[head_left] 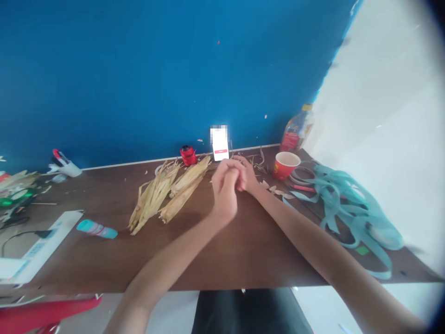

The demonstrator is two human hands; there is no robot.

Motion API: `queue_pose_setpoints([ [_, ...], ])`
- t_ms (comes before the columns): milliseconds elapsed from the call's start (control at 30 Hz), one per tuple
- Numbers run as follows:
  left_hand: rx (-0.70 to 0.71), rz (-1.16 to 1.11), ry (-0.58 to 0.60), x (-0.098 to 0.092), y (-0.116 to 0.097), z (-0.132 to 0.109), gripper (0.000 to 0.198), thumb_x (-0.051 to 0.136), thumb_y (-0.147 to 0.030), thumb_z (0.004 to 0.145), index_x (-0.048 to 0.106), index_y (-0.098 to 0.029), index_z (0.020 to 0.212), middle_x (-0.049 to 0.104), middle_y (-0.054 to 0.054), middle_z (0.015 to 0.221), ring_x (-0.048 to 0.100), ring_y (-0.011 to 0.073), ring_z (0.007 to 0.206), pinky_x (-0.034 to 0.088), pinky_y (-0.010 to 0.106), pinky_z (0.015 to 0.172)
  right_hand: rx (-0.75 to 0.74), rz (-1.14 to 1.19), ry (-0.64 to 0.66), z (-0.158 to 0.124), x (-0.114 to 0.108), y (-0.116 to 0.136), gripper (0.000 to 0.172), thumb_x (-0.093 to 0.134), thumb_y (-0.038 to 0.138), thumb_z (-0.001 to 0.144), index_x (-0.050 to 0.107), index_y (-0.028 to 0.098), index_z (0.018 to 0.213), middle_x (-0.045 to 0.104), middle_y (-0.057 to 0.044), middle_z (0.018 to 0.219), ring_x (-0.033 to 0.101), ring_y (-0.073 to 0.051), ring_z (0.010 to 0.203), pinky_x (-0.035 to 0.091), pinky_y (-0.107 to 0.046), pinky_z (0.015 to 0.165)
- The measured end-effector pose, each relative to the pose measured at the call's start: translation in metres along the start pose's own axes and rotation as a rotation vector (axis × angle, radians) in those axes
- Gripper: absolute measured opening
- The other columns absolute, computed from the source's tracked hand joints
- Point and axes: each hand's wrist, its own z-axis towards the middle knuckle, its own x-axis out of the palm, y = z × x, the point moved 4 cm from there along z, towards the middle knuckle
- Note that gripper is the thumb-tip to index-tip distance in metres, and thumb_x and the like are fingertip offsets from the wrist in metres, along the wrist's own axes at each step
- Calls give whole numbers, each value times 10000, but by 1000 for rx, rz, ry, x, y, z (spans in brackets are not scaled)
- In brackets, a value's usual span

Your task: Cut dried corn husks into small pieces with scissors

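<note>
My left hand (224, 195) and my right hand (246, 175) meet above the brown wooden tabletop (243, 255), fingers curled together. Anything small between them is hidden by the fingers. Just left of them lie two bundles of dried corn husks, the nearer (151, 202) and the other (184, 188), not touched by either hand. Small cut husk pieces (276, 190) lie beyond my right wrist. A phone (220, 144) stands propped upright behind my hands, its top part blurred.
A red paper cup (287, 164), a plastic bottle (295, 130) and a heap of pale teal strips (347, 204) occupy the right side. A teal tube (97, 229), a red object (188, 155) and a white power strip (45, 246) lie left. A blue wall rises behind.
</note>
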Motion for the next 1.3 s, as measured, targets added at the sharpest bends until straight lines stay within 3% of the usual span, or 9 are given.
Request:
queue_pose_setpoints([
  [100, 33, 415, -204, -37, 78, 28, 143, 462, -284, 931, 582, -208, 908, 602, 26, 792, 580, 140, 736, 482, 280, 704, 23, 109, -59, -1, -1, 3, 594, 680, 272, 634, 545, 221, 1210, 688, -2, 818, 647, -180, 722, 553, -317, 652],
  [167, 100, 624, -185, -53, 107, 34, 136, 476, -253, 921, 599, -195, 923, 641, 58, 927, 599, 171, 889, 471, 313, 840, 45, 137, -46, -2, 1, 4, 618, 695, 270, 621, 547, 220, 1218, 687, 5, 791, 640, -177, 680, 543, -310, 616],
  [233, 124, 713, -105, -60, 122, 35, 159, 480, -270, 927, 614, -195, 970, 642, 59, 948, 603, 167, 846, 471, 307, 827, 59, 138, -36, -2, 1, 4, 633, 704, 278, 623, 541, 223, 1232, 694, 0, 806, 642, -182, 678, 540, -313, 612],
  [367, 106, 717, 87, -56, 131, 33, 192, 503, -280, 927, 635, -202, 1042, 660, 83, 1037, 629, 176, 865, 479, 299, 838, 54, 139, -11, -1, 1, 4, 647, 714, 324, 648, 525, 234, 1260, 704, -22, 862, 660, -204, 739, 557, -346, 671],
  [500, 22, 565, 127, -58, 143, 39, 306, 536, -243, 909, 589, -207, 1209, 692, 83, 1071, 651, 183, 897, 495, 308, 857, 56, 114, 7, -2, 2, 5, 632, 729, 366, 654, 537, 239, 1243, 701, -23, 868, 663, -211, 768, 562, -349, 686],
  [567, 3, 552, 86, -63, 147, 42, 258, 563, -206, 880, 625, -185, 1129, 696, 86, 1026, 649, 185, 884, 501, 308, 838, 48, 111, 8, -2, 2, 5, 627, 734, 358, 655, 542, 239, 1239, 702, -23, 875, 661, -204, 773, 560, -339, 685],
  [733, -10, 535, 130, -66, 151, 44, 128, 548, -203, 875, 645, -171, 953, 685, 70, 965, 633, 173, 871, 499, 306, 838, 73, 153, 7, -3, 2, 5, 646, 755, 308, 625, 564, 216, 1235, 701, -31, 882, 658, -199, 788, 560, -328, 680],
  [1067, -194, 295, 7, -74, 166, 45, 165, 618, -287, 837, 659, -150, 921, 714, 74, 878, 673, 170, 799, 527, 292, 749, -43, -103, 21, -4, 4, 12, 675, 694, 243, 672, 529, 194, 1324, 692, -31, 863, 640, -181, 778, 541, -347, 757],
  [1300, -198, 271, 16, -72, 167, 45, 107, 618, -213, 812, 658, -151, 889, 715, 65, 849, 676, 164, 772, 530, 292, 747, -26, -200, -28, -6, 2, 12, 671, 683, 222, 667, 517, 210, 1317, 713, -29, 895, 663, -198, 819, 531, -367, 801],
])
